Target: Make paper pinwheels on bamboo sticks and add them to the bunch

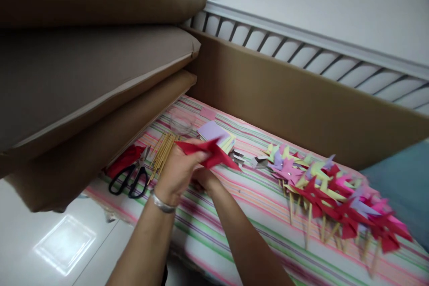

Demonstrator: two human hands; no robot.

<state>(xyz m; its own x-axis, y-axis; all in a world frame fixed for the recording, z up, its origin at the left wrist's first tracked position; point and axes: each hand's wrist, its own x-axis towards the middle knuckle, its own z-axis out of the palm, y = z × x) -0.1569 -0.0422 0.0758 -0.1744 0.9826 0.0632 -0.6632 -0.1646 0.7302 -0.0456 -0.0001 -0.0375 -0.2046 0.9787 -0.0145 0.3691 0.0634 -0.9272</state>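
Red paper, folded into a pinwheel (pixel 214 153) with pointed blades, is pinched between the thumb and fingers of the left hand (pixel 179 167), its tips blurred and spreading out to the right of the grip. Just below the pinwheel, the right hand (pixel 203 178) sits close against the left, its fingers curled and mostly hidden; whether they are clenched on anything, I cannot tell. A silver-coloured band (pixel 163 203) circles the left wrist.

Just left of the left fingers lies a loose bundle of thin bamboo sticks (pixel 160 155). Farther left, dark-handled scissors (pixel 136 166) rest partly over a crumpled red item (pixel 131 155). Beyond the fingertips stand a clear round container (pixel 182 120) and a stack of pastel paper squares (pixel 212 130), with a pink paper piece (pixel 208 113) farther off. Small grey, shiny pieces (pixel 259 161) are scattered to the right of the held pinwheel.

Well to the right of both hands, finished pinwheels (pixel 315 192) in red, pink, yellow and lilac lie massed together, sticks pointing toward the wearer. Beneath everything, under the hands, spreads a striped cloth (pixel 201 237); beige cushions (pixel 100 71) are piled to the left of the fingers.
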